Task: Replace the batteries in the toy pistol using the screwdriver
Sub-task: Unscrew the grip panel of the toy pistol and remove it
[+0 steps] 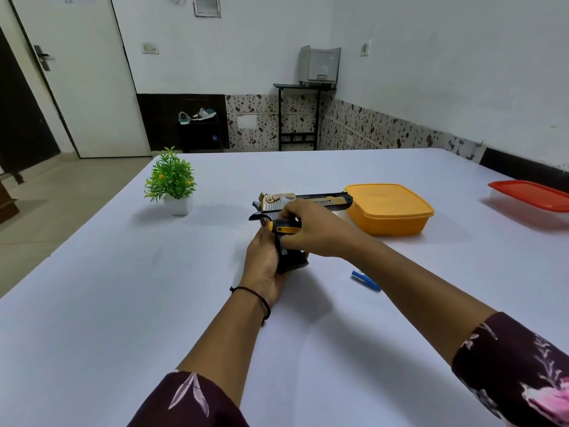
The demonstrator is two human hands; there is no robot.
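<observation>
- The left hand (264,266) closes around the grip of the toy pistol (326,201), at the middle of the worktop (123,303). The right hand (314,223) curls around the screwdriver (284,226).
- The tip is hidden, probably on a screw. If it sits badly, it may slip and spoil the head, and a freed screw may roll away on the smooth white cover.
- The blue battery (365,280), just right of the hands, may roll if a forearm pushes it.
- Farther stand a small plant (172,180), a yellow box (388,208) and a red-lidded box (532,198).
- Behind are a white door (83,72), shoes (198,115) and a printer (320,64).
</observation>
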